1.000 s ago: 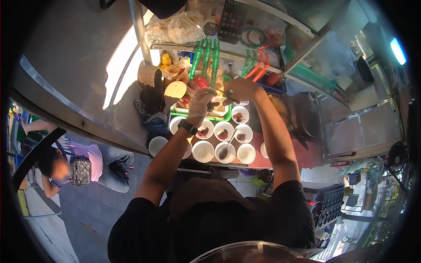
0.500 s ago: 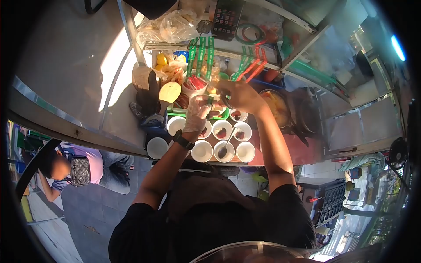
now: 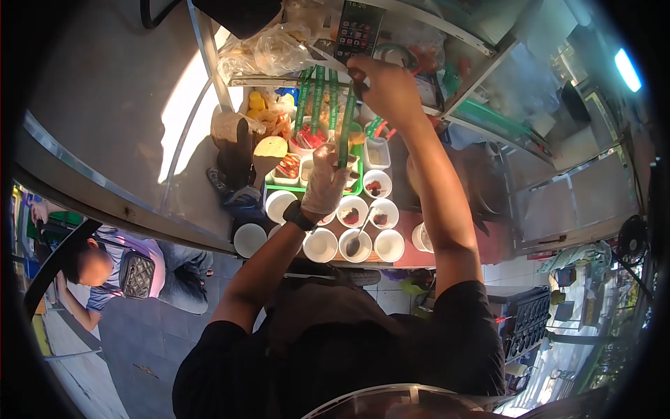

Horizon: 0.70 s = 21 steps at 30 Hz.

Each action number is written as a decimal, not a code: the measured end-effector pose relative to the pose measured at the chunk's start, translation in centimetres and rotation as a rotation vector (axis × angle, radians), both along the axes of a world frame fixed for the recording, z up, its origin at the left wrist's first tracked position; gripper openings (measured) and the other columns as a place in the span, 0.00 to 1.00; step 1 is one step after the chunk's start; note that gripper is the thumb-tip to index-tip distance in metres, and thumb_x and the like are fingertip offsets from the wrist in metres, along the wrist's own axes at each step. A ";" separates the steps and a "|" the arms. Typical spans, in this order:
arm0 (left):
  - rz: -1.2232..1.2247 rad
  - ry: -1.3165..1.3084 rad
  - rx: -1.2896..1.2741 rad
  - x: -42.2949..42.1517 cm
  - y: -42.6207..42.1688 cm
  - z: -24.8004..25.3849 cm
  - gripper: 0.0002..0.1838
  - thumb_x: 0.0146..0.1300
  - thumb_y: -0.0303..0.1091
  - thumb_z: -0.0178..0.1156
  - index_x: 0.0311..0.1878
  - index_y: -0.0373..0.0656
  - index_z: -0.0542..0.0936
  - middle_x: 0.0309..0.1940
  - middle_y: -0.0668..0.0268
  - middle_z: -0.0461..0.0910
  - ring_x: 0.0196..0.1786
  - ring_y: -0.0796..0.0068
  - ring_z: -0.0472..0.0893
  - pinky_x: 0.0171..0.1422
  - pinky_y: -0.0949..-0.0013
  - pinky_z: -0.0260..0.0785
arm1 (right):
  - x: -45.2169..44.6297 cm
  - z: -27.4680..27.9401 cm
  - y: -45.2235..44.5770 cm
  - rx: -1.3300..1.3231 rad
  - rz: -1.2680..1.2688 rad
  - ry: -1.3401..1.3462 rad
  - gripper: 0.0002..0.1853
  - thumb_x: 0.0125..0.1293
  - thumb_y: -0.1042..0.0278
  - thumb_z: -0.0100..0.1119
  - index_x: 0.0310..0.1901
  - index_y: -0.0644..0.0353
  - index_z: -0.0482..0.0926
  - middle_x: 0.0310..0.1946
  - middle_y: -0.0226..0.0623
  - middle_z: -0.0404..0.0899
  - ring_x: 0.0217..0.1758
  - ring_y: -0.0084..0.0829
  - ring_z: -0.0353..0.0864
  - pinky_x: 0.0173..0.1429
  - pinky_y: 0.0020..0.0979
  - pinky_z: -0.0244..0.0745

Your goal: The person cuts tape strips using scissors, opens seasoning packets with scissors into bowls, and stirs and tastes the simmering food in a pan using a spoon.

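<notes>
My left hand (image 3: 326, 183), in a clear plastic glove, is closed on the lower end of a green printed strip (image 3: 345, 129). The strip runs upward toward my right hand (image 3: 389, 85), which is raised at the shelf edge below the phone. That bare hand grips dark-handled scissors (image 3: 357, 75), partly hidden by its fingers. More green strips (image 3: 319, 98) hang from the shelf just to the left. Below my hands stand white cups (image 3: 321, 246), some with dark red and pale contents. A spoon (image 3: 354, 244) rests in one.
A green tray (image 3: 283, 187) holds tubs of ingredients behind the cups. On the shelf lie a phone (image 3: 359, 31) and clear plastic bags (image 3: 269, 52). Glass panels frame the stall at right. A person (image 3: 150, 269) with a quilted bag is outside at left.
My right hand has moved up from beside my left hand to the shelf edge. My left hand has shifted slightly right and down, with a green strip now stretched above it.
</notes>
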<state>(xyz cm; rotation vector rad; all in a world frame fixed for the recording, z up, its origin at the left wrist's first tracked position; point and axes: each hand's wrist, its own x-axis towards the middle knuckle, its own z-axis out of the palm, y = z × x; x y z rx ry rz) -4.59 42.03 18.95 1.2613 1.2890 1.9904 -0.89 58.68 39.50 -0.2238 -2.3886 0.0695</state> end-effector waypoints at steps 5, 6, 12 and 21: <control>0.016 -0.002 0.112 -0.1 2.3 0.3 0.24 0.73 0.20 0.50 0.67 0.36 0.55 0.59 0.49 0.77 0.55 0.61 0.86 0.53 0.60 0.86 | -3.7 0.5 2.1 0.158 -0.005 -0.016 0.17 0.59 0.71 0.69 0.51 0.46 0.85 0.34 0.32 0.90 0.37 0.38 0.91 0.39 0.41 0.84; 0.008 -0.009 0.138 -0.1 2.6 0.4 0.23 0.73 0.19 0.50 0.67 0.36 0.56 0.60 0.49 0.75 0.58 0.62 0.84 0.54 0.59 0.87 | -4.1 0.2 2.2 0.234 -0.073 -0.072 0.17 0.59 0.70 0.68 0.51 0.45 0.84 0.34 0.32 0.90 0.37 0.38 0.91 0.39 0.41 0.84; 0.023 -0.033 0.169 0.0 3.5 0.8 0.21 0.72 0.19 0.49 0.65 0.36 0.59 0.60 0.51 0.74 0.61 0.62 0.81 0.53 0.61 0.88 | -2.7 -1.0 1.1 0.275 -0.194 -0.068 0.16 0.63 0.71 0.62 0.53 0.45 0.82 0.36 0.39 0.89 0.37 0.45 0.90 0.39 0.48 0.84; -0.004 -0.256 -0.036 -1.7 4.9 -5.3 0.18 0.71 0.22 0.55 0.60 0.34 0.62 0.56 0.49 0.74 0.48 0.67 0.85 0.48 0.66 0.88 | 9.1 -3.0 0.2 -0.239 -0.118 -0.661 0.15 0.60 0.61 0.73 0.46 0.55 0.82 0.35 0.41 0.87 0.41 0.46 0.89 0.45 0.45 0.80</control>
